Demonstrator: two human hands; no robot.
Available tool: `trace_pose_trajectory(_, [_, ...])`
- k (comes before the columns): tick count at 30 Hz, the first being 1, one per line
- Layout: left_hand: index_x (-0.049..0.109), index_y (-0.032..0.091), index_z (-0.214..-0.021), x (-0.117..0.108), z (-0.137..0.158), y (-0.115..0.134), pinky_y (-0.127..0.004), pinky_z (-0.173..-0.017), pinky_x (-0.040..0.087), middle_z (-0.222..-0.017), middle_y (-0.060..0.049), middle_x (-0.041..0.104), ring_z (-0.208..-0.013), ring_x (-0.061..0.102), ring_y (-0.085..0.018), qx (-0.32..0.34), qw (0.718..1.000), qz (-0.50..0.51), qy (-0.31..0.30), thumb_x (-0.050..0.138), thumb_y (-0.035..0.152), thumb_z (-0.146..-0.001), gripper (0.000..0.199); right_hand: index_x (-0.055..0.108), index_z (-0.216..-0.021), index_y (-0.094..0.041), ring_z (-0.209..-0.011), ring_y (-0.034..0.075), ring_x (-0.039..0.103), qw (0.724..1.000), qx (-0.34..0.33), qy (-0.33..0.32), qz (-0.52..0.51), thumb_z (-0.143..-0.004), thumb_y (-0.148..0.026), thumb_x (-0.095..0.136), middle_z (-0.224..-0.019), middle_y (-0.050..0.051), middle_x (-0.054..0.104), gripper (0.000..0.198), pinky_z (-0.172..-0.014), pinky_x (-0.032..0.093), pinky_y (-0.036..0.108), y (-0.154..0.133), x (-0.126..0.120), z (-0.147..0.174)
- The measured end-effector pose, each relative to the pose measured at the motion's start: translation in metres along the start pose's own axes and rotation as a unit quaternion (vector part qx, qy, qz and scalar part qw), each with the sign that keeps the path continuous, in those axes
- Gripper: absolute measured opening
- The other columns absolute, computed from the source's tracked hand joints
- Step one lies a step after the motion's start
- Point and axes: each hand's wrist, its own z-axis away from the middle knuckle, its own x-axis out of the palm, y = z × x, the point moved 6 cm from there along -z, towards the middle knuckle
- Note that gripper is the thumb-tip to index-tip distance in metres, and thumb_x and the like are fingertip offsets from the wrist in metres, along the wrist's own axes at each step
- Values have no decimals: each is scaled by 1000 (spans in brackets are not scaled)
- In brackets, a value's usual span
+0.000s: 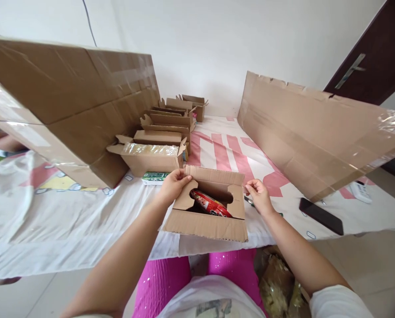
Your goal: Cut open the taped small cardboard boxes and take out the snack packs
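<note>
A small open cardboard box (206, 227) stands on the table right in front of me, its long flaps folded outward and its notched end flaps lying partly over the opening. Inside it lies a shiny red packet (212, 205), partly hidden by the flaps. My left hand (173, 187) pinches the box at its far left corner. Just off the box's right edge, my right hand (259, 195) has thumb and fingertips pressed together; whether anything is between them is too small to tell. Below those fingers lies a small dark tool (249, 201), partly covered.
Several open cardboard boxes (156, 161) line the left, beside a tall cardboard panel (114, 97). Another cardboard panel (303, 132) stands right. A green-and-white packet (156, 178), a black phone (321, 215) and a white device (361, 192) lie on the cloth. Another person's arm (3, 141) shows far left.
</note>
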Motion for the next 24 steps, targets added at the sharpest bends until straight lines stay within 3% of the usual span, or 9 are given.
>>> trace_pose_trajectory(4, [60, 18, -82, -3, 0, -5, -26, -60, 43, -72, 0, 64, -66, 58, -17, -6, 1000, -7, 25, 74, 56, -60, 47, 55, -93, -23, -61, 12, 56, 1000, 9, 18, -13, -79, -56, 59, -78, -1, 61, 36, -58, 47, 27, 2, -5, 2])
trace_pose_trajectory(8, [59, 18, -76, -5, 0, -7, -25, -56, 40, -66, 1, 61, -61, 55, -15, -3, 999, -16, 41, 74, 54, -60, 42, 64, -86, -20, -59, 14, 59, 999, 24, -17, -13, -67, -56, 73, -77, 3, 66, 41, -51, 46, 26, 4, -2, 1])
trace_pose_trajectory(10, [59, 18, -74, -6, 1, -7, -25, -56, 39, -64, 2, 60, -60, 54, -15, -5, 999, -9, 43, 75, 52, -60, 41, 64, -80, -20, -53, 11, 53, 1000, 20, 11, -14, -66, -54, 74, -67, 0, 62, 39, -49, 43, 24, 3, -10, -4])
trace_pose_trajectory(13, [59, 18, -72, -6, 3, -6, -25, -56, 38, -63, 3, 59, -59, 53, -14, -8, 999, 7, 49, 78, 51, -58, 40, 63, -82, -21, -54, 8, 49, 996, -1, 84, -19, -73, -56, 66, -68, -2, 60, 36, -52, 43, 23, -6, -29, -11])
trace_pose_trajectory(16, [59, 18, -74, -4, 7, -8, -25, -56, 39, -66, 1, 61, -59, 54, -14, -18, 997, 38, 57, 76, 55, -60, 43, 67, -86, -20, -56, 10, 50, 997, 1, 79, -5, -70, -49, 71, -70, -1, 62, 34, -55, 45, 25, -15, -40, -4])
trace_pose_trajectory(18, [59, 18, -80, -6, 12, -14, -27, -58, 42, -71, -1, 63, -62, 57, -16, -24, 995, 71, 69, 66, 62, -67, 46, 71, -83, -19, -57, 11, 52, 1000, 15, 6, 23, -65, -43, 76, -69, 0, 64, 30, -56, 46, 27, -17, -42, 13])
trace_pose_trajectory(20, [59, 18, -85, -12, 19, -23, -28, -62, 46, -78, -4, 65, -70, 61, -17, -23, 990, 103, 96, 56, 67, -73, 51, 71, -73, -20, -59, 13, 56, 989, 38, -126, 65, -65, -38, 76, -72, 2, 66, 20, -58, 47, 28, -9, -40, 41])
trace_pose_trajectory(22, [58, 18, -86, -23, 27, -37, -29, -66, 47, -82, -5, 64, -77, 62, -18, -21, 983, 124, 135, 52, 67, -75, 51, 66, -59, -20, -64, 16, 61, 944, 107, -297, 92, -66, -31, 74, -68, 2, 64, 15, -60, 48, 29, 15, -39, 81])
trace_pose_trajectory(24, [57, 18, -84, -35, 37, -53, -28, -67, 47, -81, -4, 62, -76, 61, -17, -21, 975, 133, 174, 55, 63, -74, 46, 69, -69, -20, -56, 14, 61, 876, 256, -391, 118, -67, -28, 71, -69, 1, 66, 9, -56, 47, 28, 52, -49, 127])
